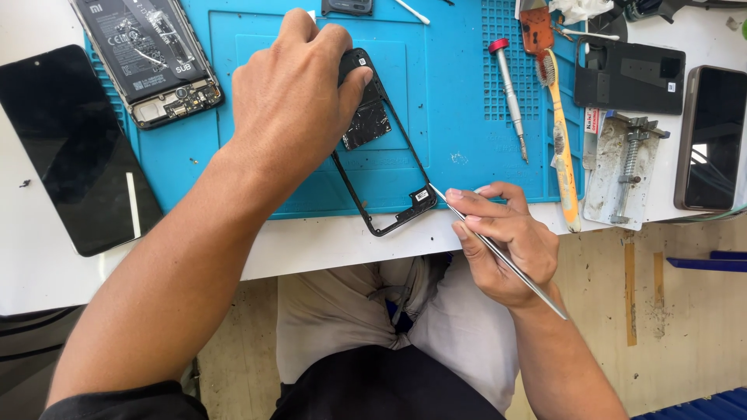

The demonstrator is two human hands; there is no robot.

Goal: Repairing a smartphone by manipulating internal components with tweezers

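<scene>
Phone frame (379, 167), black & hollow, lies on the blue mat (459, 117) w/ its lower corner hanging past the mat onto the white worktop (327, 249) edge. Left hand (292, 93) clamps down on the frame's top end, fingers curled over it, thumb against the small board section inside the frame. Right hand (506, 245) grips thin metal tweezers (498, 250) pencil-style, tip touching the frame's bottom-right corner at a small white sticker. Top left on the mat: opened phone body (152, 58), battery & board showing. Left of the mat, on the worktop: black screen panel (70, 148), face up. Right side of the mat: red-capped screwdriver (510, 97), and an orange-handled brush (560, 148) lying lengthwise, bristles up top. Beyond that, a metal clamp jig (622, 175), a black back cover (630, 78) & another phone (712, 140) at the far right edge. Person's lap shows below the worktop, pale shorts.
</scene>
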